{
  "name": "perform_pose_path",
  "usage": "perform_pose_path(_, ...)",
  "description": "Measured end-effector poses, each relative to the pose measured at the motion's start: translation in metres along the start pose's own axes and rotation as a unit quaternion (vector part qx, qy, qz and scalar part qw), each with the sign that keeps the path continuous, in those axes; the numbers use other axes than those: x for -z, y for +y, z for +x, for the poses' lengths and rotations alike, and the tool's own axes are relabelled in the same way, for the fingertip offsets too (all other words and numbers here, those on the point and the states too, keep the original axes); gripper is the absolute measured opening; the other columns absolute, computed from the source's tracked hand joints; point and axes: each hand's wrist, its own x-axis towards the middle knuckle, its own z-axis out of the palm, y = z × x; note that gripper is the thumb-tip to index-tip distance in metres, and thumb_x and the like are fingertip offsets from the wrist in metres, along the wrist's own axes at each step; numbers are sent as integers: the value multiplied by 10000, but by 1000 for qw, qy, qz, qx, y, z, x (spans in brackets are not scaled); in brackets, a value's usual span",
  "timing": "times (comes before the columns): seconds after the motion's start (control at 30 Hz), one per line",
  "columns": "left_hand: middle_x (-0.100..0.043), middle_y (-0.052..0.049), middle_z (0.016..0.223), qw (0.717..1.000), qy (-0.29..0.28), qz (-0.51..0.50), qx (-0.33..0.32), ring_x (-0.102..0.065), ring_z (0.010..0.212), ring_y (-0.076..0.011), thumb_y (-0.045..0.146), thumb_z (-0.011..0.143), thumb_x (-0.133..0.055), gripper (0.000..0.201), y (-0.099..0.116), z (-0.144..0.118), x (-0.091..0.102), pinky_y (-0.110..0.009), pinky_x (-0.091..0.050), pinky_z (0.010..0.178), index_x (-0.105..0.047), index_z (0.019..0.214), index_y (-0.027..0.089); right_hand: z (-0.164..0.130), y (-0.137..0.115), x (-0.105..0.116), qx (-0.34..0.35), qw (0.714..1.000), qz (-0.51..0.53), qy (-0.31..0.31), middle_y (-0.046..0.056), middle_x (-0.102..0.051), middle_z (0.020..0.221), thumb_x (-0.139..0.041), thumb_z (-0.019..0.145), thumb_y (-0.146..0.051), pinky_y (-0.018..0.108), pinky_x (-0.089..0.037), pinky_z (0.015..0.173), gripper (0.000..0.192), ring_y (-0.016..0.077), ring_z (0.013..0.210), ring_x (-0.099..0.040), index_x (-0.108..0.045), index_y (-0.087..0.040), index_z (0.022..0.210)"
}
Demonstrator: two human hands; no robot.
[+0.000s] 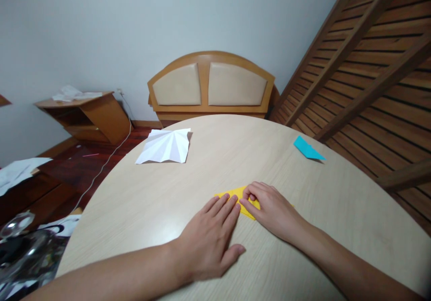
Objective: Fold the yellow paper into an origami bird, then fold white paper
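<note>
A folded yellow paper [239, 193] lies flat on the round pale wooden table [161, 202], mostly covered by both hands. My left hand [210, 238] lies flat, palm down, with its fingertips pressing the paper's left part. My right hand [269, 209] rests on the paper's right part, fingers curled down onto it, thumb tip meeting the left fingertips. Neither hand lifts the paper.
A creased white paper sheet [166, 146] lies at the table's far left. A folded blue paper [307, 149] sits at the far right. Beyond the table stand a padded wooden headboard [210, 85], a slatted wooden frame [370, 58] and a low shelf [87, 115].
</note>
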Motion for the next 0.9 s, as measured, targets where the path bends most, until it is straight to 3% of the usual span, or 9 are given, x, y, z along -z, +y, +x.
perform_pose_path(0.1, -259, -185, 1628, 1000, -2, -3, -2, -214, 1522, -326, 560, 1006, -404, 759, 0, 0, 4, -488, -208, 1243, -252, 1573, 79, -3, -2, 7, 37, 999, -33, -14, 36, -660, 888, -581, 949, -176, 332, -461, 754, 59, 206, 853, -625, -619, -210, 920)
perform_pose_path(0.2, -273, -184, 1623, 1000, -2, -2, -3, -231, 1518, -328, 560, 1001, -417, 754, 0, 0, 6, -501, -232, 1231, -259, 1574, 95, -15, -8, 6, 81, 987, -138, -25, 70, -674, 938, -546, 942, -128, 371, -487, 756, 141, 249, 893, -642, -655, -217, 958)
perform_pose_path(0.27, -277, -187, 1621, 1000, -2, 7, -3, -235, 1517, -329, 567, 1000, -415, 753, -1, -2, 6, -503, -233, 1228, -268, 1572, 100, -27, -15, -3, 106, 974, -196, -30, 95, -696, 1013, -536, 913, -88, 410, -512, 763, 235, 280, 914, -653, -670, -216, 1059)
perform_pose_path(0.37, -298, -190, 1612, 1000, 3, 29, 6, -245, 1513, -330, 590, 1000, -400, 748, -5, -4, 6, -492, -225, 1230, -310, 1556, 98, -46, -26, -24, 83, 965, -250, 2, 159, -699, 1176, -493, 913, -83, 486, -518, 895, 391, 328, 1061, -643, -611, -177, 1274)
perform_pose_path(0.47, -323, -196, 1599, 998, 13, 50, 30, -269, 1505, -328, 574, 1019, -363, 708, -8, -5, 6, -491, -238, 1225, -353, 1534, 87, -54, -33, -38, 92, 965, -245, 12, 225, -561, 1437, -494, 968, -249, 558, -468, 1027, 477, 388, 1308, -523, -511, -97, 1419)
perform_pose_path(0.53, -306, -207, 1603, 997, 18, 58, 42, -243, 1513, -332, 540, 1030, -351, 682, -9, -2, 6, -496, -240, 1225, -371, 1520, 66, -53, -34, -39, 95, 969, -226, 0, 217, -479, 1518, -476, 991, -335, 591, -424, 1084, 538, 393, 1384, -455, -467, -81, 1465)
perform_pose_path(0.67, -217, -201, 1634, 998, 6, 49, 33, -176, 1531, -319, 443, 1010, -406, 674, -11, 3, 4, -473, -230, 1235, -308, 1549, 51, -46, -33, -25, 85, 982, -165, -44, 148, -425, 1569, -447, 1011, -388, 582, -365, 1156, 578, 356, 1446, -390, -407, -124, 1523)
perform_pose_path(0.77, -225, -186, 1633, 999, 4, 40, 33, -201, 1526, -313, 436, 996, -430, 709, -13, 5, 3, -495, -204, 1242, -241, 1577, 78, -43, -33, -13, 77, 986, -124, -81, 140, -391, 1587, -440, 1017, -433, 587, -333, 1182, 614, 344, 1479, -333, -374, -122, 1542)
perform_pose_path(0.9, -240, -194, 1628, 998, -1, 39, 44, -201, 1522, -335, 484, 994, -430, 728, -14, 4, 2, -499, -222, 1236, -272, 1564, 60, -41, -32, -2, 66, 985, -94, -130, 149, -268, 1634, -436, 1017, -464, 552, -282, 1222, 666, 306, 1516, -246, -317, -104, 1564)
